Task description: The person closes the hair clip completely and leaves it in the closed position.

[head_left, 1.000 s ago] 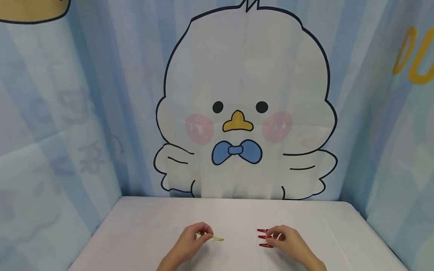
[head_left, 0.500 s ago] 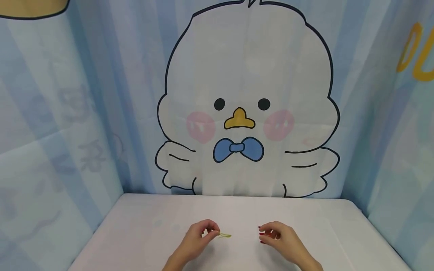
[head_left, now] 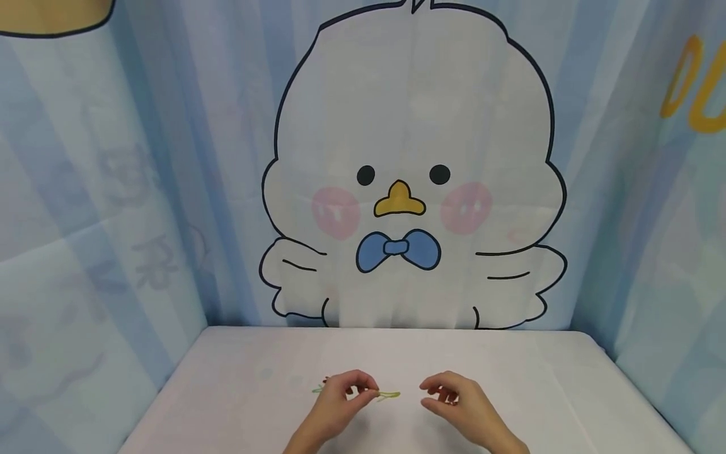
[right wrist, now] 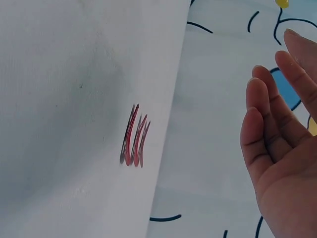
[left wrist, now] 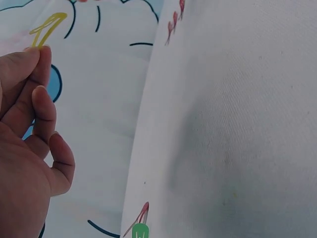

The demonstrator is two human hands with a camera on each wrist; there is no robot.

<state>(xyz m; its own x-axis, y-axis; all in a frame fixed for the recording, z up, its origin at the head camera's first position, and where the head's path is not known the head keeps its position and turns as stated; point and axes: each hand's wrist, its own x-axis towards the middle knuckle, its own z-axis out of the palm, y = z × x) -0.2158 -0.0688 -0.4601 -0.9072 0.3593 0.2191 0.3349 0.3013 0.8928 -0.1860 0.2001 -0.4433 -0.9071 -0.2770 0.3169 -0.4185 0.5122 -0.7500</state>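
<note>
One yellow clip (head_left: 389, 395) pinched in left hand (head_left: 342, 400), gap to relaxed, unladen right hand (head_left: 460, 402), far table edge (head_left: 397, 331) beyond both

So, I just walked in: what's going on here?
A person's left hand pinches a yellow-green clip above the white table. The right hand is held up opposite it, relaxed, holding nothing visible. Three red clips lie on the table near the right hand. Another red clip lies by the left hand.

Curtained-off booth around a white counter (head_left: 510, 359)
Behind the counter hangs a blue-striped curtain (head_left: 227, 157) printed with a cartoon duck (head_left: 405, 132); patterned side curtains (head_left: 74, 189) flank the counter left and right.
</note>
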